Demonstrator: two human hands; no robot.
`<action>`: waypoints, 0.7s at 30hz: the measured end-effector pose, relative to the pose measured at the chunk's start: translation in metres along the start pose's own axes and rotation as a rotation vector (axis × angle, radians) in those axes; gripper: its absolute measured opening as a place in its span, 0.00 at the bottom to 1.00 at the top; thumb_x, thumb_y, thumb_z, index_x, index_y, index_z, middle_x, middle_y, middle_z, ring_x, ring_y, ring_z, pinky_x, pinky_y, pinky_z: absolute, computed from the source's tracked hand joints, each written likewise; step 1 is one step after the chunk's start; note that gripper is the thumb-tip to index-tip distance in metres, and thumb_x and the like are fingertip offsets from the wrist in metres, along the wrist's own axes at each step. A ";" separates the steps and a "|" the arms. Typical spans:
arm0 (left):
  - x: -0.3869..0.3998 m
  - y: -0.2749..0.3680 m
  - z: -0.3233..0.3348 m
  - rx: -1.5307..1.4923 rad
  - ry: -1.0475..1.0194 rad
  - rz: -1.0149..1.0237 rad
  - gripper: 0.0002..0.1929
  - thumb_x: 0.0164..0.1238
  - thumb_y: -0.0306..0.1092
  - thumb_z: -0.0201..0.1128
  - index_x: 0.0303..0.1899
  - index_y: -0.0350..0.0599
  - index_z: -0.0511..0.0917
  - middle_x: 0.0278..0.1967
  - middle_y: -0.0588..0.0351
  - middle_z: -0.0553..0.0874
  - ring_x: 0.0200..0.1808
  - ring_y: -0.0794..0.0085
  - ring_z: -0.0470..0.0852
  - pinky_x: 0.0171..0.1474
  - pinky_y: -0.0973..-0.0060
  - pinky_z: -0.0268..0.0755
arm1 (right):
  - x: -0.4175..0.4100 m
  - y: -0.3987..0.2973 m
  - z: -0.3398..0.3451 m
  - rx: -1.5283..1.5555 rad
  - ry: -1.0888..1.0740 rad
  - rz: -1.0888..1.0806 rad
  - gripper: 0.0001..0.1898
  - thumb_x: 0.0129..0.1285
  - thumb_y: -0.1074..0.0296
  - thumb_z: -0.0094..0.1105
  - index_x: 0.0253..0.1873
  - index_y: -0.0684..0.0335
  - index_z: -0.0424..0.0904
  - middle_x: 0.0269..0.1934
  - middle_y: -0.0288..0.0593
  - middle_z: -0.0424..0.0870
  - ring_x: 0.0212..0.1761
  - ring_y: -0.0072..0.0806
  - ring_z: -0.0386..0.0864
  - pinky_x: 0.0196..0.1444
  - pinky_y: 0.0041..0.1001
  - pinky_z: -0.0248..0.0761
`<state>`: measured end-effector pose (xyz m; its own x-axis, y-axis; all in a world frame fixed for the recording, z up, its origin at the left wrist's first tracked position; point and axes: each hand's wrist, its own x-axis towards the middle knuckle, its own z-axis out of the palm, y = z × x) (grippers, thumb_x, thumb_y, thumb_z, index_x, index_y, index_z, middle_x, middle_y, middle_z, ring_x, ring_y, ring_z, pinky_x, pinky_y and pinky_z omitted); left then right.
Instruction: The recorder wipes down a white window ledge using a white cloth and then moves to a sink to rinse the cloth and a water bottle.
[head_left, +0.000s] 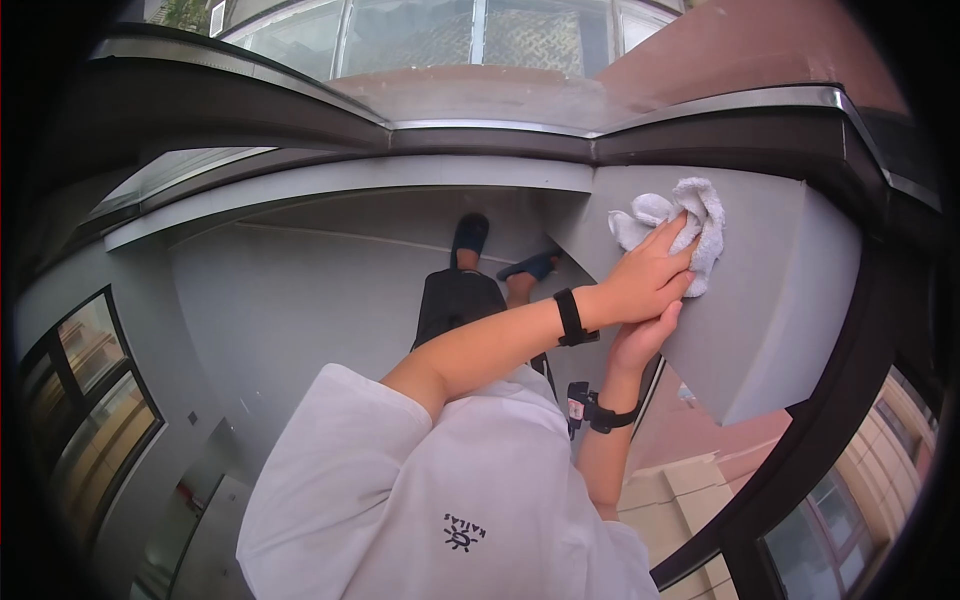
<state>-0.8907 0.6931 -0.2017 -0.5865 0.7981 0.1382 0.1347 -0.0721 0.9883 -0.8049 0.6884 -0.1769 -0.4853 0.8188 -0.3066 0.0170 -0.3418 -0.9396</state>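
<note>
A crumpled white terry cloth (705, 202) lies against the pale grey top of a boxed-in ledge (739, 322) by the window. My left hand (645, 277) reaches across my body and presses on the cloth, its fingers spread over the folds. Just below it is my right hand (637, 341), touching the underside of my left hand. The fingers of my right hand are mostly hidden behind the left, so their grip is unclear. A black band (571, 319) circles my left wrist, and a strap with a small black device (589, 409) sits on the right one.
Dark window frames (495, 142) with metal strips run along the far side and curve down the right. A lower pale sill (360, 171) extends left from the ledge. My feet in dark blue slippers (471, 231) stand on the grey floor (300, 300). Another window (112, 375) is at left.
</note>
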 end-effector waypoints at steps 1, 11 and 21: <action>0.010 -0.016 -0.002 0.014 0.042 0.059 0.22 0.70 0.37 0.56 0.64 0.43 0.74 0.74 0.31 0.58 0.72 0.36 0.63 0.71 0.55 0.61 | 0.015 0.005 0.005 0.014 -0.027 0.013 0.37 0.79 0.42 0.33 0.81 0.60 0.41 0.79 0.46 0.51 0.81 0.36 0.52 0.79 0.36 0.46; -0.002 -0.187 0.013 -0.144 0.081 -0.324 0.19 0.77 0.40 0.51 0.60 0.40 0.75 0.74 0.43 0.62 0.68 0.46 0.69 0.67 0.62 0.65 | 0.094 0.122 -0.011 -0.071 -0.118 0.318 0.37 0.79 0.42 0.38 0.80 0.63 0.48 0.79 0.46 0.53 0.80 0.36 0.53 0.78 0.34 0.48; -0.094 -0.197 0.051 -0.184 -0.119 -0.654 0.22 0.78 0.49 0.46 0.57 0.42 0.77 0.57 0.33 0.77 0.60 0.39 0.74 0.62 0.56 0.68 | 0.016 0.154 -0.067 -0.362 -0.047 0.409 0.35 0.79 0.44 0.37 0.80 0.59 0.49 0.77 0.44 0.58 0.77 0.37 0.60 0.74 0.39 0.58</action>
<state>-0.8212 0.6628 -0.4124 -0.4080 0.7718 -0.4877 -0.3607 0.3544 0.8627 -0.7515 0.6798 -0.3362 -0.4143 0.6282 -0.6586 0.5079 -0.4409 -0.7401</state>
